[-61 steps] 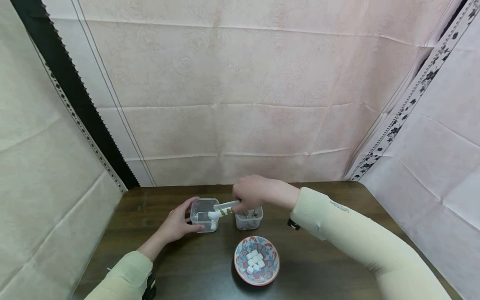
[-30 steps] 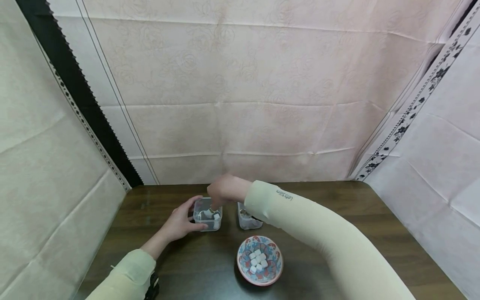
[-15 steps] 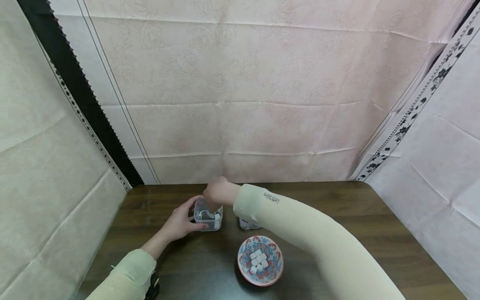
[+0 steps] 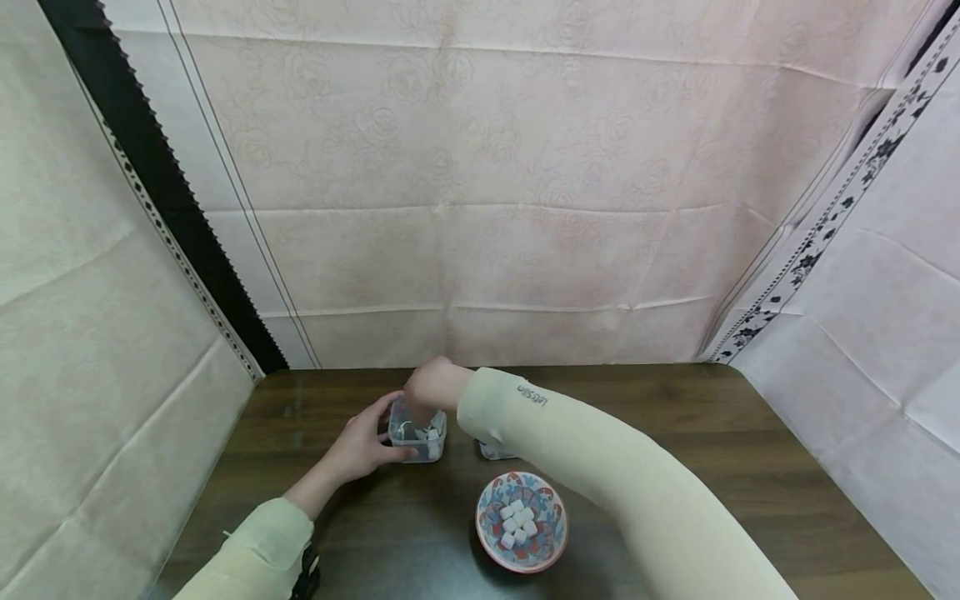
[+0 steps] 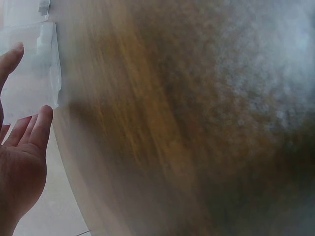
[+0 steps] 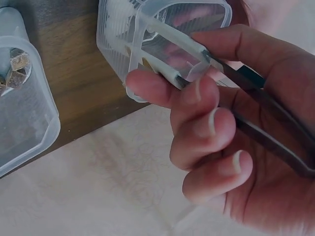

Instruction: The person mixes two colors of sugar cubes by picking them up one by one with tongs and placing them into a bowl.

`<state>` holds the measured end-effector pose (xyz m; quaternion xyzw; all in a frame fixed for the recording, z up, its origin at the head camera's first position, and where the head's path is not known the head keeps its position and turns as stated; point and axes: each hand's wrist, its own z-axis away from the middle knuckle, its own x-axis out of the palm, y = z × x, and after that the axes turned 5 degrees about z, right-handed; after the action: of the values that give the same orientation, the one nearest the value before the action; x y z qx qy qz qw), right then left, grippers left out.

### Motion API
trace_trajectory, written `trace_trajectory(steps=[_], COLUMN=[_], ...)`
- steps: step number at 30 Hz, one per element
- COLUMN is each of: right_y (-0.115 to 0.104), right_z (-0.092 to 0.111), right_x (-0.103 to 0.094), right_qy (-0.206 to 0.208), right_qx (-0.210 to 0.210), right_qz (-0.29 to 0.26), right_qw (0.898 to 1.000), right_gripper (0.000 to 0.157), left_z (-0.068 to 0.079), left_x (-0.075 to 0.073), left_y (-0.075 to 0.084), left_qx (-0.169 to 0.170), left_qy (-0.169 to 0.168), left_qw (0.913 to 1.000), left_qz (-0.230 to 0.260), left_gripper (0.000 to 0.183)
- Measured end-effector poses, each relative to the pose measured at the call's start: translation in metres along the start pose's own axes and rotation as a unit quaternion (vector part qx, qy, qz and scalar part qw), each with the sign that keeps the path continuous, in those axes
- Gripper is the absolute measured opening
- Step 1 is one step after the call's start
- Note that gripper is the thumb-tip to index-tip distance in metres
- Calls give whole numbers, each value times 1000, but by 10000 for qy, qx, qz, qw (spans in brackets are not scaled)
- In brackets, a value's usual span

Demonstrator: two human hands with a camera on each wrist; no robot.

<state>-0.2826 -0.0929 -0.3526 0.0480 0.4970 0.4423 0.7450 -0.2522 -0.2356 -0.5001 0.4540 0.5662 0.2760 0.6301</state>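
Observation:
My left hand (image 4: 366, 440) grips a clear plastic box (image 4: 427, 453) from its left side, thumb in front and fingers behind. In the left wrist view, the thumb and fingertips lie along the box's walls. Over the box, my right hand (image 4: 433, 385) holds a pair of tongs (image 6: 176, 37) with dark metal handles and pale arms. Those arms reach through the rim into the box, as the right wrist view shows. White cubes (image 4: 432, 434) lie inside it; the tong tips are partly hidden by the box wall and my hand.
A second clear box (image 4: 497, 452) stands to the right, mostly under the right sleeve; brown cubes (image 6: 18, 69) show in it. Nearer me sits a patterned bowl (image 4: 553, 533) with several white cubes. White patterned cloth (image 4: 480, 208) surrounds the wooden table (image 4: 660, 392).
From beside the second box, my right hand has moved left, and the tongs have gone down into the held box. Over the last half second it shifted slightly left. The left hand keeps its place.

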Motion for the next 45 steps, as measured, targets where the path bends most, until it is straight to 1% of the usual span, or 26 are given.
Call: trace_trajectory(steps=[3,5,7,10,14,24,28,33,38,40,45], right_y=[4,7,10,14,15,10,8,9,17,22,36], right_z=[-3,-4,-4,-2,-1,-5,-6,-5,-3,-2,2], right_x=[1,2,3,5,5,4,5,8,12,13,15], right_qy=[-85,-64,5,160,192,-140,-136,76,530,647,695], right_qx=[-66,-135,-220,-338,-314,-185,-146,-202,-421,-523,-801], right_qz=[-371,-697,-968,-1135,-1106,-969,-936,-804,-698,-782,-1149], right_qw=[9993,9975,9951,9928,9932,9950,9954,9965,9953,9935,9877], right_gripper=[31,26,21,17,16,22,23,21,19,19,30], left_z=[0,0,0,0,0,0,0,0,0,0,1], left_x=[0,0,0,0,0,-1,0,0,0,0,0], left_y=[0,0,0,0,1,0,-1,-1,-1,-1,1], left_qx=[-12,-22,-31,-46,-45,-37,-22,-5,37,43,13], left_qy=[-9,-9,-1,20,36,28,21,21,46,49,56], left_qw=[10000,10000,10000,10000,10000,10000,10000,10000,10000,10000,10000], left_qz=[12,17,19,-14,-64,-26,-21,-5,-25,-16,-62], left_gripper=[95,95,96,96,94,94,95,95,94,94,95])
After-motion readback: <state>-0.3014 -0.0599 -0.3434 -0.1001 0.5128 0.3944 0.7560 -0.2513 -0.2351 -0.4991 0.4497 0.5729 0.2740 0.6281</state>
